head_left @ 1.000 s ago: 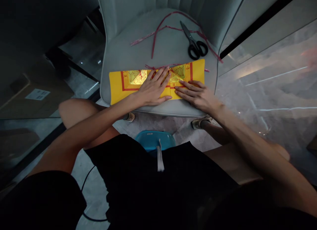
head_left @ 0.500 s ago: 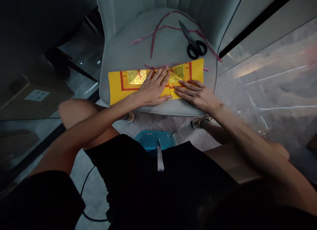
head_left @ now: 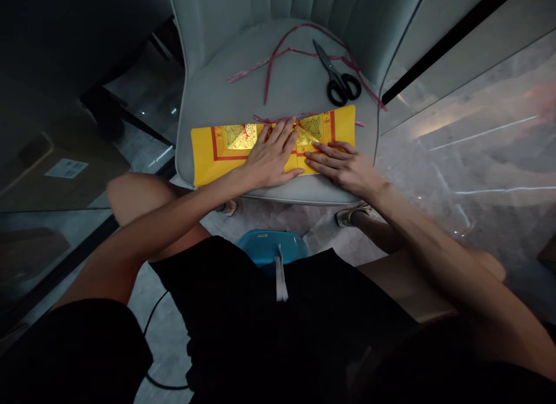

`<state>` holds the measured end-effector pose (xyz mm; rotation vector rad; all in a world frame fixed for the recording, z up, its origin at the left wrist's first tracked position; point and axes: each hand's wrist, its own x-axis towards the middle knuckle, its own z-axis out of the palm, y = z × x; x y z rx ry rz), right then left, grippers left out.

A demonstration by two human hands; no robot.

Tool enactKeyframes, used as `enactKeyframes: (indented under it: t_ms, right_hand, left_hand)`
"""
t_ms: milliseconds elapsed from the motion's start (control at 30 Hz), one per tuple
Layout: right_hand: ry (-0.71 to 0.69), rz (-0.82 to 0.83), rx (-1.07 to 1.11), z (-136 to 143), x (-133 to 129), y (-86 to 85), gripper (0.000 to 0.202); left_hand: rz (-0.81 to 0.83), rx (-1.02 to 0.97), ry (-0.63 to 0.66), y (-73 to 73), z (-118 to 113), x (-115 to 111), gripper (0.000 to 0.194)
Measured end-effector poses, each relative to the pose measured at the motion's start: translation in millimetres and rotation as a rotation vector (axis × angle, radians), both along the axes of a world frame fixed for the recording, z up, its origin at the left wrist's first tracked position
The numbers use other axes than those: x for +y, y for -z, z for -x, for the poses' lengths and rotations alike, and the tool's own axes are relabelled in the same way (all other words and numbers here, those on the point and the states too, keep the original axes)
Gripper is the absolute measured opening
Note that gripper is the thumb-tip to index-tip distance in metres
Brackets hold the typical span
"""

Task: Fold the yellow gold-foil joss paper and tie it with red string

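Observation:
Yellow paper [head_left: 206, 155] with red borders and shiny gold lotus prints lies folded across the front of the grey chair seat. My left hand [head_left: 271, 155] rests flat on its middle, fingers stretched out and covering part of the print. To the right of it, my right hand [head_left: 341, 166] lies on the paper's right half, palm down with fingers extended. A pink plastic string [head_left: 284, 117] runs along the far edge of the paper, partly hidden under it. Black-handled scissors [head_left: 336, 82] lie on the seat beyond my right hand.
Another length of pink string [head_left: 271, 65] curls over the chair seat [head_left: 234, 99]. Below the seat's front edge, a blue plastic object [head_left: 271, 241] shows between my legs. A cardboard box [head_left: 47, 160] stands at the left, and a black cable [head_left: 152, 311] loops on the floor.
Both hands stay pressed on the yellow paper in nearly the same place. Only a slight shift of the view shows.

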<state>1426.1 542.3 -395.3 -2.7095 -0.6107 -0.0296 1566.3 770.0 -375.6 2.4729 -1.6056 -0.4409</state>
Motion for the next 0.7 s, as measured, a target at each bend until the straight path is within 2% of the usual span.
enactKeyframes:
  t_ms: [167,267,467,700]
  right_hand:
    - [-0.06,0.071,-0.072,-1.0,-1.0,-1.0,0.052]
    - [-0.082,0.097,-0.112,-1.1,-2.7,-0.2,0.05]
    - [-0.087,0.079,-0.12,-0.2,-5.1,2.5,0.051]
    - [-0.079,0.029,-0.092,-0.1,-4.5,1.8,0.051]
  left_hand:
    - [0.04,0.012,0.012,1.7,-0.6,-0.9,0.096]
    - [-0.018,0.0,0.002,-1.3,0.9,-2.5,0.095]
    - [-0.043,-0.004,-0.007,-6.0,3.4,-3.9,0.095]
    - [0.001,-0.006,0.015,1.8,-0.5,-1.7,0.094]
